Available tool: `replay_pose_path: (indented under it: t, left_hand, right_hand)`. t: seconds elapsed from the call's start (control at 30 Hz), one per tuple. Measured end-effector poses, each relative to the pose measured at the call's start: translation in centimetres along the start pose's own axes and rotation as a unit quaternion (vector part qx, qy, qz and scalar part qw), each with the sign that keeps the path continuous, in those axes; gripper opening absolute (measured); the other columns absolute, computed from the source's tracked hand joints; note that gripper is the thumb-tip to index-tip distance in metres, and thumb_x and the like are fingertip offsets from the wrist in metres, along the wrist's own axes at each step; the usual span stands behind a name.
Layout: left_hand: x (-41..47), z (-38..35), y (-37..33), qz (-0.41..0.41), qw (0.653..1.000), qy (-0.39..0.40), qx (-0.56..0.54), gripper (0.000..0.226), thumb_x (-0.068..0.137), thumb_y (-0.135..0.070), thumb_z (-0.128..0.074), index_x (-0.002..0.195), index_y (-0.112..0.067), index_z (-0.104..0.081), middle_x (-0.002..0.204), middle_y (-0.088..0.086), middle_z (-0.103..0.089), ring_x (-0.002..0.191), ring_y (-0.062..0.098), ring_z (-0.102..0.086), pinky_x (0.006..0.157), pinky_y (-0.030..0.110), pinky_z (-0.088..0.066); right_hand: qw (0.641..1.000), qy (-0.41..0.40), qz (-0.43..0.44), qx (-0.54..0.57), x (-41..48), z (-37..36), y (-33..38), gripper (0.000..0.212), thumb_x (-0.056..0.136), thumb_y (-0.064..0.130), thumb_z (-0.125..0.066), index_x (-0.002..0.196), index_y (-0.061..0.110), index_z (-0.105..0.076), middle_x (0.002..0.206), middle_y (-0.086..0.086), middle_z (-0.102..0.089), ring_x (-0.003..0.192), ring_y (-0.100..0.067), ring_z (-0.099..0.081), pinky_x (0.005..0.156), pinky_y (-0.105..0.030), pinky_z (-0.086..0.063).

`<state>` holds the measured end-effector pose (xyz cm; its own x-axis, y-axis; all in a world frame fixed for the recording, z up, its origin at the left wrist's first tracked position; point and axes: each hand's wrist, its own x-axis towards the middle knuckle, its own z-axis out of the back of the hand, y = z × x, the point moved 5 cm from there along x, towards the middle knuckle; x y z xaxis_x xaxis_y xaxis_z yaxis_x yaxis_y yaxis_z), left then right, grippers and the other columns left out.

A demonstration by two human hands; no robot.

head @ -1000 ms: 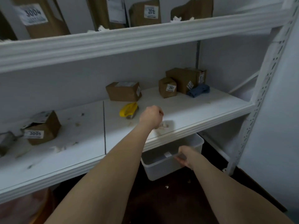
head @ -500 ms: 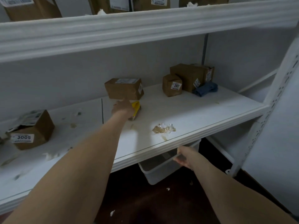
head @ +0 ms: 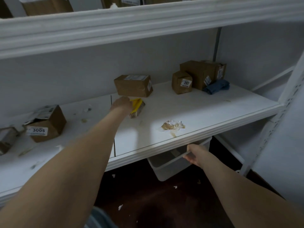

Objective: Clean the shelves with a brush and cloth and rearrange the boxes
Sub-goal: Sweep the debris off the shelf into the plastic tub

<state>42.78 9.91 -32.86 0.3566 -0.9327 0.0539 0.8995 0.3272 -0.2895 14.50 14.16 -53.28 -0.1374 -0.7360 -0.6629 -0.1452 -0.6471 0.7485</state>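
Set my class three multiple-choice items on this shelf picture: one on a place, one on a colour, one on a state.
1. Where does the blue cloth lie?
A. on the shelf, beside the boxes at its right end
B. on the floor
C. on the upper shelf

2. What colour is the body of the brush?
A. red
B. yellow
C. green

3. What is the right hand doing?
A. hanging free
B. pressing on the shelf top
C. gripping the rim of the plastic bin under the shelf

Answers:
1 A: the cloth lies at the foot of the right-end boxes.
2 B: yellow shows beside the left hand.
3 C: its fingers curl over the bin's rim.
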Motion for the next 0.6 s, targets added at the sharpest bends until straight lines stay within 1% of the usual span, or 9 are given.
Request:
replay_pose_path:
  t: [0.1,0.2,0.3,0.4,0.5,0.6]
  left_hand:
    - [-1.9,-0.6,0.6,-0.008,0.998,0.035,0.043,0.049,0.101,-0.038,-0.03,0.121,-0.002,-0.055,0.126,0.018,-0.057,0.113,0.034,-0.055,0.088,0.035,-0.044]
    - [-3.1,-1.6,0.6,-0.018,0.997,0.037,0.066,0.048,0.1,-0.036,-0.035,0.129,-0.003,-0.052,0.133,0.017,-0.053,0.119,0.034,-0.052,0.095,0.036,-0.043]
    - [-3.7,-1.7,0.1,-0.035,0.998,0.02,0.055,0.043,0.1,-0.028,-0.035,0.133,-0.003,-0.049,0.138,0.018,-0.049,0.124,0.034,-0.048,0.101,0.037,-0.04]
    - [-4.0,-2.4,-0.6,-0.037,0.999,0.015,0.036,0.042,0.102,-0.026,-0.031,0.129,-0.002,-0.053,0.132,0.02,-0.054,0.118,0.036,-0.053,0.096,0.036,-0.043]
    - [-4.8,-3.2,-1.6,-0.06,0.998,0.017,-0.004,0.04,0.102,-0.024,-0.032,0.129,-0.005,-0.053,0.127,0.02,-0.058,0.112,0.037,-0.057,0.09,0.037,-0.046]
    - [-5.4,-3.8,-3.0,-0.095,0.994,0.039,-0.036,0.04,0.1,-0.026,-0.036,0.134,-0.013,-0.052,0.134,0.016,-0.054,0.119,0.036,-0.053,0.096,0.037,-0.044]
  right_hand:
    - [1.0,0.005,-0.002,0.011,-0.7,0.0,-0.4,0.021,0.08,-0.008,-0.054,0.099,-0.001,-0.056,0.085,-0.019,-0.06,0.065,-0.028,-0.064,0.036,-0.025,-0.048]
    - [1.0,0.009,-0.005,0.021,-1.2,0.2,-0.4,0.023,0.08,-0.009,-0.053,0.103,-0.002,-0.055,0.086,-0.019,-0.058,0.069,-0.029,-0.063,0.034,-0.026,-0.048]
    - [1.0,0.011,0.001,0.015,-1.7,0.6,-0.4,0.025,0.081,-0.007,-0.051,0.105,-0.001,-0.053,0.083,-0.018,-0.054,0.066,-0.028,-0.061,0.034,-0.026,-0.049]
    - [1.0,0.015,0.0,0.003,-2.2,0.8,-0.4,0.024,0.082,-0.006,-0.049,0.106,-0.002,-0.051,0.081,-0.018,-0.053,0.061,-0.027,-0.06,0.032,-0.024,-0.047]
    - [1.0,0.009,-0.001,-0.006,-2.5,1.0,-0.3,0.022,0.083,-0.006,-0.049,0.105,-0.001,-0.047,0.083,-0.02,-0.05,0.062,-0.029,-0.057,0.029,-0.021,-0.044]
    - [1.0,0.002,-0.001,-0.015,-2.9,1.1,0.0,0.022,0.084,-0.006,-0.05,0.106,-0.001,-0.046,0.082,-0.023,-0.047,0.063,-0.031,-0.056,0.029,-0.021,-0.044]
